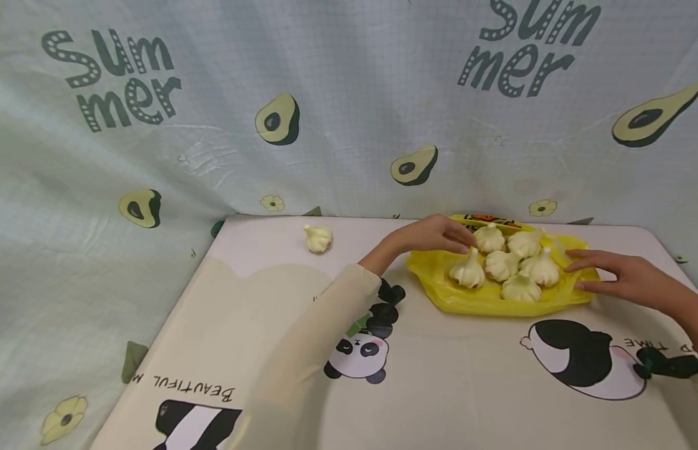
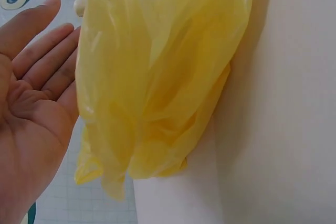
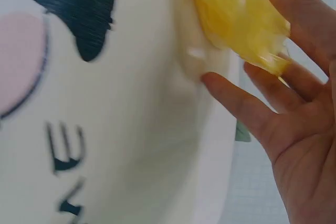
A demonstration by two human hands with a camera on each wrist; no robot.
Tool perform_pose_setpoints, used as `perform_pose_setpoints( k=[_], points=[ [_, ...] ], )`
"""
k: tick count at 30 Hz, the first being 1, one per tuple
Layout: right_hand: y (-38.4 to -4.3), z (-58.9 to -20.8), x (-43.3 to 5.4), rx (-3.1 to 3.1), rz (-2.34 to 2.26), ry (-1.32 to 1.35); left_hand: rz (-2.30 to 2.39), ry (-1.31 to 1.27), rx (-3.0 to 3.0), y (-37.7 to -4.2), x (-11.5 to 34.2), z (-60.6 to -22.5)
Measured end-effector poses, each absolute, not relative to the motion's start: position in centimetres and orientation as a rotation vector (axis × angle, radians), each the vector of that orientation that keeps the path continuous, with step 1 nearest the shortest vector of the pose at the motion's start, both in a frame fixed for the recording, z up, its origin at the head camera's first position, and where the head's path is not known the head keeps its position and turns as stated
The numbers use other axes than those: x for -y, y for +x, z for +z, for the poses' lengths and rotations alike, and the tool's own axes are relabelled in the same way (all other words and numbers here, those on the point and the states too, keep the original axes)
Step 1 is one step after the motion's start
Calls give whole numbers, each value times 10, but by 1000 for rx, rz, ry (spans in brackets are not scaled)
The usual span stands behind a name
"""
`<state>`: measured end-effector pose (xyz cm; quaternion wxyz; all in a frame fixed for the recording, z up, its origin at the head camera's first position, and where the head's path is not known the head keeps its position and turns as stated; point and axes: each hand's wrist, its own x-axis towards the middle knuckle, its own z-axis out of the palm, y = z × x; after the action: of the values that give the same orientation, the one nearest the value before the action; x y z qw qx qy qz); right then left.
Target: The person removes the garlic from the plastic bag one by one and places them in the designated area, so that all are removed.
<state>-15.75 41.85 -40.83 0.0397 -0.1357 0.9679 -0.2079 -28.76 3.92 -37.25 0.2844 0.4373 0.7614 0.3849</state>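
Observation:
Several pale garlic bulbs (image 1: pixel 502 265) sit grouped on a yellow plastic bag (image 1: pixel 463 305) at the right of the table. At the bag's left end, my left hand (image 1: pixel 433 233) reaches over the edge with its fingertips near the bulbs. Its palm and loosely extended fingers show beside the bag (image 2: pixel 152 87) in the left wrist view. My right hand (image 1: pixel 624 278) is at the bag's other end, fingers spread and reaching over its edge. The right wrist view shows that hand (image 3: pixel 299 124) with thumb and fingers apart around the bag's corner. Neither hand holds a bulb.
A single garlic bulb (image 1: pixel 317 239) lies apart near the table's back edge, left of the bag. Panda drawings (image 1: pixel 357 356) and lettering mark the table cover. Behind the table hangs a pale curtain (image 1: pixel 337 75) printed with avocados.

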Motion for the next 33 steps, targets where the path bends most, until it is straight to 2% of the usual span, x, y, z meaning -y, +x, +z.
perform_pose_setpoints(
  k=[16, 27, 33],
  points=[
    [-165, -398, -432, -2846, -671, -272, 973, 1207, -1995, -291, -59, -385],
    [-164, -400, -423, -3040, -469, -453, 976, 1168, -2007, -292, -58, -388],
    [-164, -403, -422, -2989, -512, -444, 990, 1163, -1997, -292, -56, -387]
  ],
)
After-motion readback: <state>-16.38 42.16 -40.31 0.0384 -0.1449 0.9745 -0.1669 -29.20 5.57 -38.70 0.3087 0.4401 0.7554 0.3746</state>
